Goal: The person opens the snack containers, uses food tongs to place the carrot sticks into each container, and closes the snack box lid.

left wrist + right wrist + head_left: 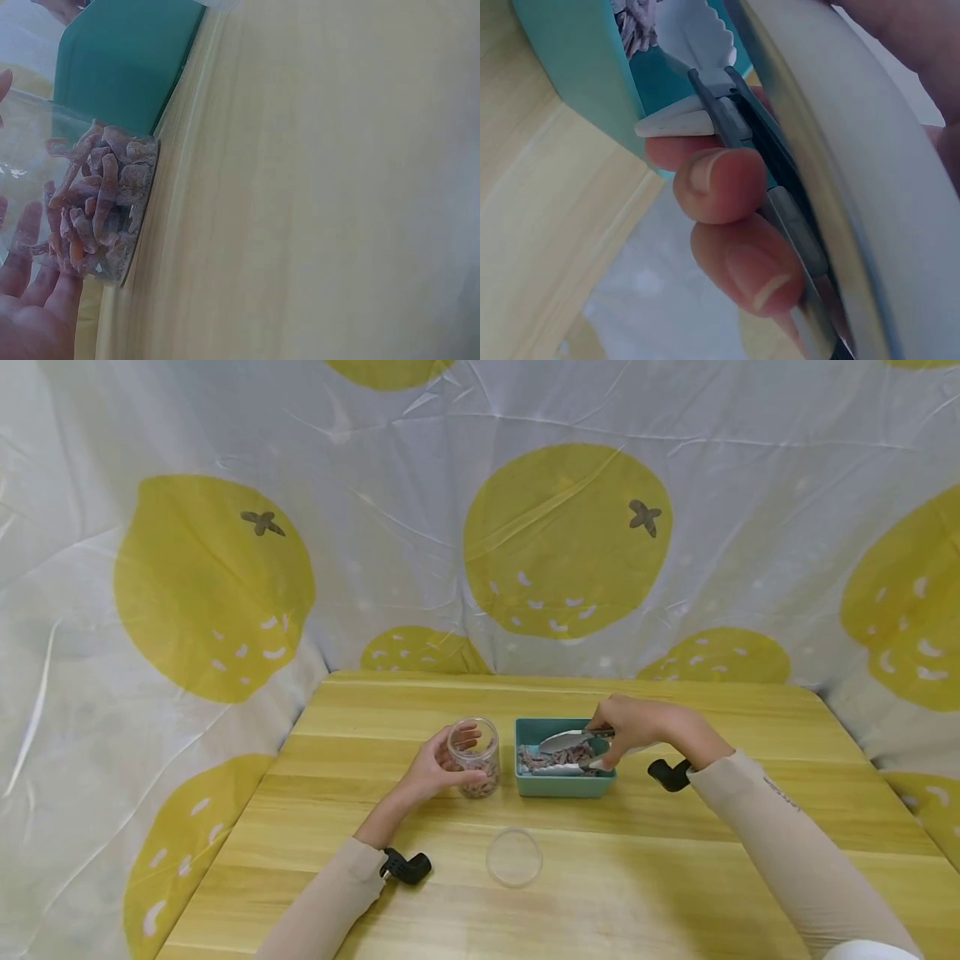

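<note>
My left hand (429,770) holds a clear, open-topped jar (475,749) on the table, thumb at the front and fingers round the back. Brownish, powder-dusted dried strips (101,199) fill its lower part in the left wrist view. To the jar's right stands a teal rectangular box (564,787) with more of these strips (573,755) inside. My right hand (637,725) grips a pair of tongs (564,741) from above. Their pale, scalloped heads are spread apart inside the box, among the strips. Part of the handle is hidden by the fingers.
A clear round lid (514,858) lies flat on the wooden table (637,893), in front of the jar and box. Behind the table hangs a white cloth (405,527) printed with yellow lemons, which continues along both sides.
</note>
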Motion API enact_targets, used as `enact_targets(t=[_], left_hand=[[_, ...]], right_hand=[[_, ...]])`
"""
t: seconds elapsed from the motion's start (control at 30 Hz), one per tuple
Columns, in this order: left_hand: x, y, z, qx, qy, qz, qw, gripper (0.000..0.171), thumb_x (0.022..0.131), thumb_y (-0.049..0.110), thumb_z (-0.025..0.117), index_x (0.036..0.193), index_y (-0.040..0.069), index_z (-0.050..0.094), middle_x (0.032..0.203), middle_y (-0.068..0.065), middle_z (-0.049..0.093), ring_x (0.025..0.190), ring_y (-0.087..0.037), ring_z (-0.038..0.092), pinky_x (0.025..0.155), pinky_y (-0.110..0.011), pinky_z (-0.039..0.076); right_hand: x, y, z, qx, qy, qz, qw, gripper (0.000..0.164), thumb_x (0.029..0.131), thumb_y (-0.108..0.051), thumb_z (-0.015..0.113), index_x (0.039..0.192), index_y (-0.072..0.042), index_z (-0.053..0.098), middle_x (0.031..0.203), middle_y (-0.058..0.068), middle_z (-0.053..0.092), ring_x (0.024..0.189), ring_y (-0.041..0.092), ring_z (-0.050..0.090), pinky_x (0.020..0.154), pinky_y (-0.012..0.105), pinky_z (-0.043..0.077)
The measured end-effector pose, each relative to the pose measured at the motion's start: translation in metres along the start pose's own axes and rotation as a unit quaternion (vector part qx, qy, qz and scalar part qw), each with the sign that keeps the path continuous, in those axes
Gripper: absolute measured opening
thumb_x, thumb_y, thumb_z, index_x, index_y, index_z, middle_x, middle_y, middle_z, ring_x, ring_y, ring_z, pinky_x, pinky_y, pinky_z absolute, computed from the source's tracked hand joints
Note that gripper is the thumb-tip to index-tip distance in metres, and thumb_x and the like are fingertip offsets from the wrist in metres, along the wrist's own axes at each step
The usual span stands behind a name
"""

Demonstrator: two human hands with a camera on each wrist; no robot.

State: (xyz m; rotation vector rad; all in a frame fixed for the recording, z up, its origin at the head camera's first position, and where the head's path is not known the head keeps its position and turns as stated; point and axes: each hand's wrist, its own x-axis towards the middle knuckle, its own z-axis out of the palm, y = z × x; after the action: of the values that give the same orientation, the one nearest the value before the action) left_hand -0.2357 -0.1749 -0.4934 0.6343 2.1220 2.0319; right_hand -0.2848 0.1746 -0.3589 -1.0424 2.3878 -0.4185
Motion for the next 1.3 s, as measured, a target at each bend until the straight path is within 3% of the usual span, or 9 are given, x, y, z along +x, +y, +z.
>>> enact_targets(t=[0.2, 0.43, 0.83, 1.07, 1.3], left_hand=[[0.0003, 0.0014, 0.0000, 0.000, 0.002, -0.006, 1.0000, 0.077, 0.082, -0.005, 0.079, 0.148, -0.001, 0.041, 0.147, -0.026, 0.045, 0.137, -0.041, 0.041, 0.107, -0.034, 0.043], [-0.0002, 0.0019, 0.0009, -0.008, -0.001, 0.002, 1.0000, 0.079, 0.081, -0.006, 0.080, 0.148, -0.004, 0.038, 0.147, -0.029, 0.043, 0.138, -0.043, 0.039, 0.107, -0.032, 0.043], [0.0004, 0.0017, 0.0003, -0.001, -0.001, -0.003, 1.0000, 0.080, 0.081, -0.005, 0.080, 0.149, -0.005, 0.037, 0.148, -0.028, 0.043, 0.138, -0.042, 0.040, 0.108, -0.034, 0.042], [0.0008, 0.0021, 0.0003, 0.002, 0.000, -0.002, 1.0000, 0.076, 0.082, -0.006, 0.079, 0.148, 0.003, 0.043, 0.146, -0.022, 0.047, 0.137, -0.040, 0.041, 0.108, -0.035, 0.042], [0.0003, 0.0012, -0.0001, 0.003, -0.001, -0.003, 1.0000, 0.076, 0.082, -0.006, 0.078, 0.148, 0.000, 0.041, 0.147, -0.024, 0.046, 0.138, -0.042, 0.040, 0.107, -0.034, 0.043]], right_hand=[[0.0034, -0.0004, 0.0027, -0.006, -0.005, -0.012, 1.000, 0.052, 0.083, -0.020, 0.083, 0.123, 0.008, 0.066, 0.123, 0.021, 0.066, 0.064, 0.007, 0.053, 0.063, 0.026, 0.043], [0.0044, 0.0044, 0.0068, 0.005, 0.005, -0.033, 0.999, 0.050, 0.082, -0.019, 0.083, 0.122, 0.008, 0.067, 0.117, 0.020, 0.068, 0.053, 0.006, 0.036, 0.058, 0.026, 0.037], [0.0026, 0.0084, 0.0062, 0.005, 0.009, -0.055, 0.998, 0.047, 0.086, -0.016, 0.080, 0.123, 0.009, 0.066, 0.117, 0.020, 0.068, 0.062, 0.005, 0.051, 0.065, 0.027, 0.045], [-0.0005, 0.0082, 0.0022, 0.005, 0.015, -0.049, 0.999, 0.047, 0.087, -0.016, 0.079, 0.124, 0.009, 0.065, 0.121, 0.022, 0.066, 0.066, 0.007, 0.052, 0.065, 0.028, 0.045], [-0.0046, 0.0088, -0.0021, 0.016, 0.022, -0.057, 0.998, 0.047, 0.087, -0.017, 0.079, 0.124, 0.009, 0.065, 0.122, 0.023, 0.066, 0.092, 0.023, 0.067, 0.072, 0.030, 0.051]])
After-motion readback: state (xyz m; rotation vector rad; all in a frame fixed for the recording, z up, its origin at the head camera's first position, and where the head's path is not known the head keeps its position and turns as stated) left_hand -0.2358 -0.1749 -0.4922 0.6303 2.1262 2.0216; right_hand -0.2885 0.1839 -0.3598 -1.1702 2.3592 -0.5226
